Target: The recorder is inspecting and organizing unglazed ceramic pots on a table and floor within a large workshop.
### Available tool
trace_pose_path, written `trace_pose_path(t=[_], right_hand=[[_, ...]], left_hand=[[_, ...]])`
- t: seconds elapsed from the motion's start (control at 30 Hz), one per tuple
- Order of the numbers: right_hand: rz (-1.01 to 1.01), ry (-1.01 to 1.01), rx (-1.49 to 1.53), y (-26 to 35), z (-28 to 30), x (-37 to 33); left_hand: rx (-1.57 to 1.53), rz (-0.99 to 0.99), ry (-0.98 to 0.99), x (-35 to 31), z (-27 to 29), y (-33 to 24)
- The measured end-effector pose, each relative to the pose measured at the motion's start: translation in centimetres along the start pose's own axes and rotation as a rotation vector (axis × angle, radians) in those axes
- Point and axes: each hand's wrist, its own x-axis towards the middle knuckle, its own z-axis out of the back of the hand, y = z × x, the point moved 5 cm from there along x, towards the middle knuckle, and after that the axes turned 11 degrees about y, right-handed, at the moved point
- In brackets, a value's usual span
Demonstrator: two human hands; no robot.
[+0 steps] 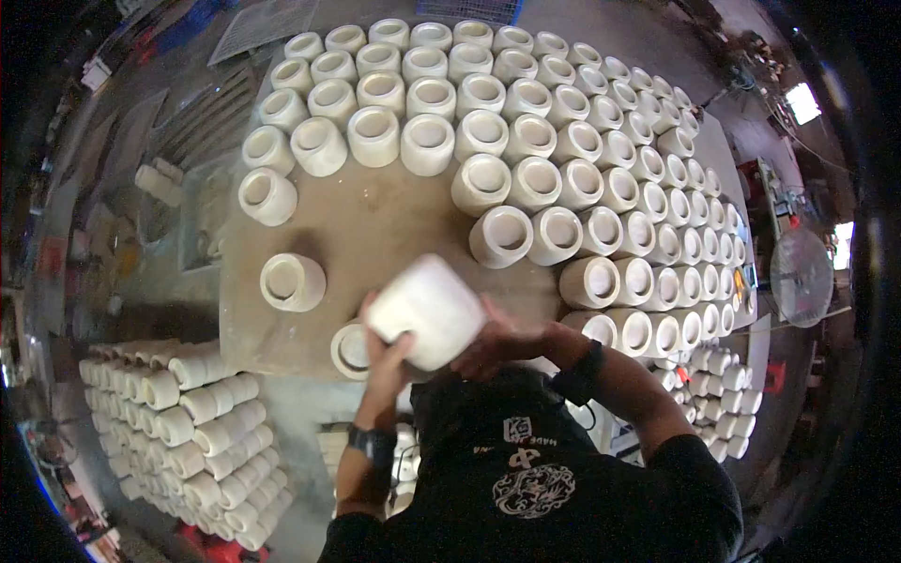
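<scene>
Above the table's near edge I hold a tilted off-white pot (427, 314), rounded and matt like unglazed ceramic, slightly blurred by motion. My left hand (385, 357) grips its left side, thumb lying across the wall. Against its lower right side is my right hand (497, 336), its fingers partly hidden and smeared. Just left of my left hand, a similar pot (351, 349) stands at the table edge, partly covered by the held one. Another pot (293, 281) stands alone farther left. Their upward faces show a round recessed disc.
Rows of matching pots (502, 235) fill the far and right parts of the brown table (394, 220). Stacked pots (202, 441) stand low at the left, and more pots (723, 394) at the lower right. A round fan (802, 277) stands beyond the table's right side.
</scene>
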Motion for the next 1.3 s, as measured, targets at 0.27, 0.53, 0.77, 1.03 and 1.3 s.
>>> trace_pose_path(t=[0.27, 0.53, 0.77, 1.03, 1.3], right_hand=[[0.024, -1.226, -1.954, 6.4, 9.4, -5.2], [-0.045, -1.179, -1.91, 8.4, 12.0, -3.3], [0.307, -1.019, -1.311, 7.4, 12.7, -4.8], [0.458, -0.347, -0.024, 4.2, 8.1, -2.7], [0.637, -0.11, 0.099, 6.0, 4.7, -3.8]], left_hand=[[-0.243, -0.088, -0.368, -4.0, 12.2, -7.8], [-0.502, 0.443, -0.369, -4.2, 19.5, -0.6], [-0.486, 0.56, -0.295, -1.7, 22.4, -1.1], [0.0, 0.481, -0.481, -3.8, 28.1, -1.4], [1.701, -0.147, -0.267, -1.4, 10.4, -3.9]])
